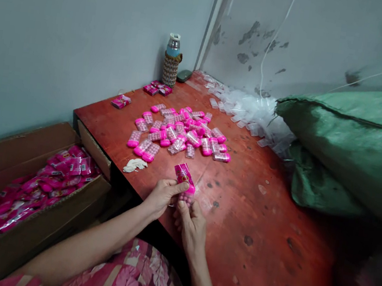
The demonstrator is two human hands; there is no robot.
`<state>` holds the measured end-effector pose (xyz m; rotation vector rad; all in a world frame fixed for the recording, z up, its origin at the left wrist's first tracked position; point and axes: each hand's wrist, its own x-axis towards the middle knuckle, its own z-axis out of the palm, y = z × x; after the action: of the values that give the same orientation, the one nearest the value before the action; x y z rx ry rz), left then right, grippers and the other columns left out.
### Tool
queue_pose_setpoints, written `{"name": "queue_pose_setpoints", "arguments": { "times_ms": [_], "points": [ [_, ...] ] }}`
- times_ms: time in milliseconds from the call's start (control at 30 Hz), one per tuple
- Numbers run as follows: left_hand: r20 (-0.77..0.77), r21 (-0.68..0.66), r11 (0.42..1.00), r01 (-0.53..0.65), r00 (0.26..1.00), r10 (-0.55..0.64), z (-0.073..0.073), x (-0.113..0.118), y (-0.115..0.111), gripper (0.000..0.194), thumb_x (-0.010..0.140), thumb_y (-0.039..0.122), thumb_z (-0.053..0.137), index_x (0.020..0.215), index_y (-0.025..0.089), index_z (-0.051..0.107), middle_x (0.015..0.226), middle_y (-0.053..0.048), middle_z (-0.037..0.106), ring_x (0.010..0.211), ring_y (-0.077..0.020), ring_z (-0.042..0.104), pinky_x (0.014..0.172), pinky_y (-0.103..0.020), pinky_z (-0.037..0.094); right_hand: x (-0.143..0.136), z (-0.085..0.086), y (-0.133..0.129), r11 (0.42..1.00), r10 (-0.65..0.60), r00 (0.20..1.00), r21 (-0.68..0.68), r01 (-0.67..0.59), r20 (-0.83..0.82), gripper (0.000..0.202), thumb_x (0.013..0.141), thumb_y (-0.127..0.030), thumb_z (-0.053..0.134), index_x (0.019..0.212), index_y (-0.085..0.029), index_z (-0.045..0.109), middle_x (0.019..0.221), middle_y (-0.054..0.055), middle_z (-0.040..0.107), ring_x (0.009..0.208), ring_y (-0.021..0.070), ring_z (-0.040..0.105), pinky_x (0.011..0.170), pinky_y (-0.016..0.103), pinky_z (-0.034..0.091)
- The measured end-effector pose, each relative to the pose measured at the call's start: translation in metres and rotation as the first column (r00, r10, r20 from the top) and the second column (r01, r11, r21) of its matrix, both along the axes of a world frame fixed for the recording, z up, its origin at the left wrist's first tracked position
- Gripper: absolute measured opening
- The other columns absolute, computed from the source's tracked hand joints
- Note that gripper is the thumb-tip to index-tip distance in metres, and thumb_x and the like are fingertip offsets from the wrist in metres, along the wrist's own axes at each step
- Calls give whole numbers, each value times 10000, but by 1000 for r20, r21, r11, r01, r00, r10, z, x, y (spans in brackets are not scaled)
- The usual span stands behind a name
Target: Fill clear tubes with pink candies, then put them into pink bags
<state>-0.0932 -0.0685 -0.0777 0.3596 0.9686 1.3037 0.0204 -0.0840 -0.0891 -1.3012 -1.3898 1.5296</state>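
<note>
At the table's near edge, my left hand (pixel 161 197) and my right hand (pixel 193 227) meet on one small clear candy container (pixel 187 199) with pink balls inside and a pink cap. A printed pink card (pixel 182 172) stands up from its capped end, and my left thumb presses where card and cap meet. My right thumb and fingers pinch the lower, clear end. Both hands are closed; some fingertips are hidden behind the container. Beyond them a loose pile of similar candy containers (pixel 178 134) lies on the red table (pixel 241 187).
A cardboard box (pixel 61 219) at left holds many pink packs (pixel 44 184). A crumpled white scrap (pixel 135 164), pink card stacks (pixel 121 101), and a bottle in a knitted cover (pixel 170 67) sit on the table. Clear plastic sleeves (pixel 248 108) and a green sack (pixel 352 150) occupy the right.
</note>
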Motion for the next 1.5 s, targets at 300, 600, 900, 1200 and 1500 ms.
{"name": "queue_pose_setpoints", "arguments": {
  "times_ms": [300, 600, 900, 1200, 1500],
  "points": [
    [-137, 48, 996, 74, 988, -67, 2, -8, 7, 246, 600, 314, 702, 603, 84, 613, 519, -26, 586, 441, -98, 516, 442, -210, 375, 4, 0, 4, 996, 63, 995, -59, -68, -83, 243, 786, -430, 503, 753, -189, 500, 516, -53, 501, 387, 66, 411, 360, 165, 312],
    [-182, 39, 985, 166, 971, -156, 4, -9, 4, 256, 626, 335, 674, 569, 92, 617, 485, -25, 581, 400, -93, 501, 425, -212, 368, 2, -2, 5, 976, 82, 972, -178, -122, -218, 285, 777, -472, 488, 753, -188, 486, 481, -60, 490, 325, 55, 347, 313, 163, 236],
    [-63, 32, 990, 141, 988, -139, 4, -7, 5, 238, 633, 312, 673, 589, 85, 617, 515, -19, 580, 430, -87, 510, 451, -206, 397, 2, 4, 12, 992, 73, 980, -86, -90, -184, 256, 776, -418, 516, 694, -176, 511, 467, -59, 470, 347, 55, 354, 332, 168, 258],
    [-90, 40, 986, 165, 983, -161, 6, -17, 5, 232, 647, 302, 664, 611, 77, 620, 516, -37, 589, 412, -104, 522, 423, -214, 396, -1, 2, 8, 983, -32, 925, -181, -40, -379, 209, 782, -377, 540, 824, -173, 550, 629, -7, 588, 460, 69, 498, 394, 159, 375],
    [-24, 81, 977, 199, 980, -198, 3, 1, -14, 243, 667, 291, 656, 604, 60, 614, 499, -32, 565, 449, -124, 550, 512, -263, 456, -2, -8, 13, 975, -186, 844, -201, 95, -504, 185, 702, -249, 655, 746, -175, 491, 554, -30, 609, 416, 77, 525, 392, 164, 405]
  ]
}}
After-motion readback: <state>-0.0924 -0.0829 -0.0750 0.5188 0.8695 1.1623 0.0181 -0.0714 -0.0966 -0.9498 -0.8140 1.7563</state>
